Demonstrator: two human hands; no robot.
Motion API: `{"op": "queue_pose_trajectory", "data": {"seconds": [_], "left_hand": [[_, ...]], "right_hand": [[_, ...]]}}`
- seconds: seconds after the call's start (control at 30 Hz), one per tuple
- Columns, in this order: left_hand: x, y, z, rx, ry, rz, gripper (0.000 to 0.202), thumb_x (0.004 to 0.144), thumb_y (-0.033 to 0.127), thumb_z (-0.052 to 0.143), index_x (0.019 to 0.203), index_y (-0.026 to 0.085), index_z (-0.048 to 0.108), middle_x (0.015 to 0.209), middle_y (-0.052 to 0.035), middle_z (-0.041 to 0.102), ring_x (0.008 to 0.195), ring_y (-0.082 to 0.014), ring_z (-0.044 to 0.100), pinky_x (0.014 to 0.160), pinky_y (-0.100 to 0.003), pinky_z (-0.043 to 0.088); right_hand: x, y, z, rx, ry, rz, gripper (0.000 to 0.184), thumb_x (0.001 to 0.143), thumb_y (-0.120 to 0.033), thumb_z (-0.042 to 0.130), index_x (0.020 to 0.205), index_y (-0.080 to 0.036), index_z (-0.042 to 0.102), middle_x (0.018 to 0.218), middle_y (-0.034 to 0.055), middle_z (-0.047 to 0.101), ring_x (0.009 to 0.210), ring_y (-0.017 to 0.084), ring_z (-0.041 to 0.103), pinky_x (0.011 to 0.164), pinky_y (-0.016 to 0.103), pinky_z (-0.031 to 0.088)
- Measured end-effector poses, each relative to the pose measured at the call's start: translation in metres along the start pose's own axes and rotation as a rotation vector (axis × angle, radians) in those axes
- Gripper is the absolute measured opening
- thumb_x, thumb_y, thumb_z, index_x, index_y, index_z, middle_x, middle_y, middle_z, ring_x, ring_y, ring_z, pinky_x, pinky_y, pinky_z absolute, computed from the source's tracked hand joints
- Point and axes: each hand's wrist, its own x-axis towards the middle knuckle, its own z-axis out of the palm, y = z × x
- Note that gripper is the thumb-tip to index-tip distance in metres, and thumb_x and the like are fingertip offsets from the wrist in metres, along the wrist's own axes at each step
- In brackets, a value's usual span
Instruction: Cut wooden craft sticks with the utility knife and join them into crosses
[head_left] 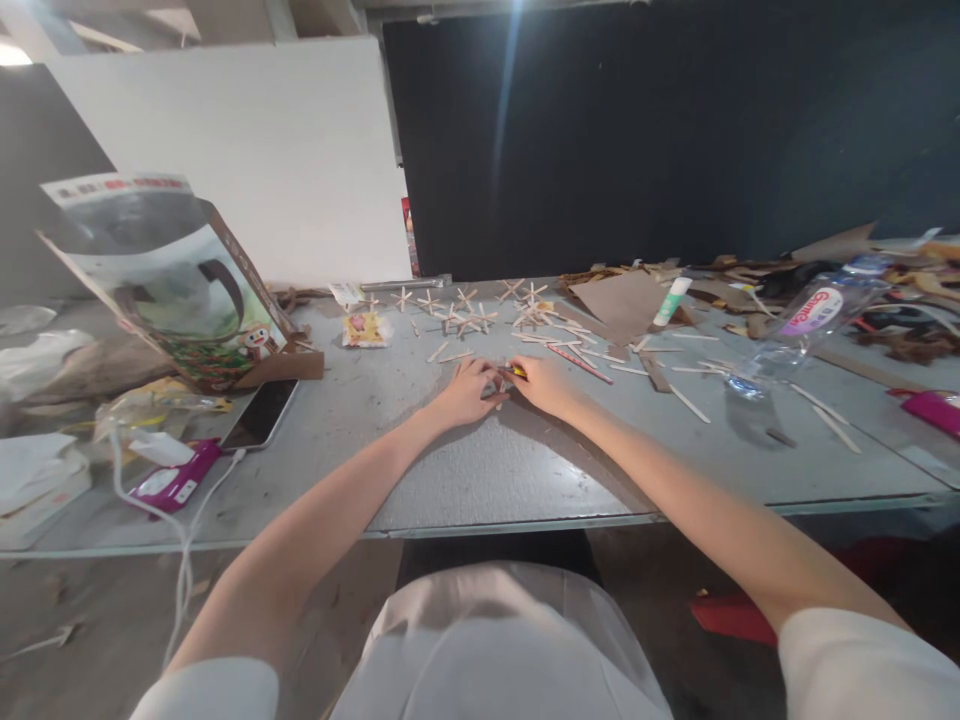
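My left hand (pixel 471 392) rests low over the grey table, its fingers curled and pressed on a short wooden stick (pixel 502 387). Close beside it, my right hand (pixel 541 384) is closed around a small yellow tool (pixel 518 371), possibly a craft knife; its blade end is too small to make out. The two hands almost meet. Beyond them lie several loose wooden sticks (pixel 455 357), a red patterned strip (pixel 581 364) and several star shapes made of crossed sticks (pixel 466 322).
To the left stand a large printed bag (pixel 180 300), a phone (pixel 262 415), a purple tissue pack (pixel 178 478) and white cables (pixel 184 560). A small yellow packet (pixel 367 330) lies ahead. Rightward are a glue stick (pixel 671 302), cardboard (pixel 626 305) and a plastic bottle (pixel 806 322).
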Motion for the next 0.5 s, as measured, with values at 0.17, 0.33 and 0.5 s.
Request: {"op": "queue_pose_trajectory", "data": {"seconds": [0.17, 0.33, 0.5], "left_hand": [[0.0002, 0.0034, -0.0004, 0.066, 0.004, -0.132, 0.038, 0.088, 0.039, 0.075, 0.119, 0.019, 0.066, 0.128, -0.0130, 0.060, 0.131, -0.0334, 0.047, 0.113, -0.050, 0.037], [0.0003, 0.0032, -0.0015, 0.079, -0.013, -0.261, 0.055, 0.085, 0.047, 0.076, 0.131, 0.022, 0.062, 0.139, -0.0134, 0.058, 0.137, -0.0353, 0.044, 0.114, -0.052, 0.035], [0.0004, 0.0009, -0.0020, 0.064, -0.092, -0.302, 0.062, 0.084, 0.048, 0.074, 0.141, 0.026, 0.060, 0.147, -0.0129, 0.057, 0.139, -0.0387, 0.045, 0.114, -0.057, 0.037]], "right_hand": [[0.0007, -0.0015, -0.0010, -0.059, -0.045, -0.003, 0.019, 0.103, -0.029, 0.055, 0.108, -0.018, 0.070, 0.105, 0.0127, 0.076, 0.092, 0.023, 0.069, 0.075, 0.029, 0.042], [0.0058, -0.0056, 0.0030, -0.097, -0.096, -0.038, 0.015, 0.102, -0.024, 0.057, 0.106, -0.017, 0.069, 0.108, 0.0144, 0.075, 0.101, 0.025, 0.068, 0.083, 0.030, 0.044], [0.0047, -0.0021, 0.0027, -0.100, -0.098, -0.025, 0.024, 0.102, -0.030, 0.058, 0.122, -0.016, 0.062, 0.119, 0.0175, 0.073, 0.105, 0.027, 0.069, 0.085, 0.032, 0.046]]}}
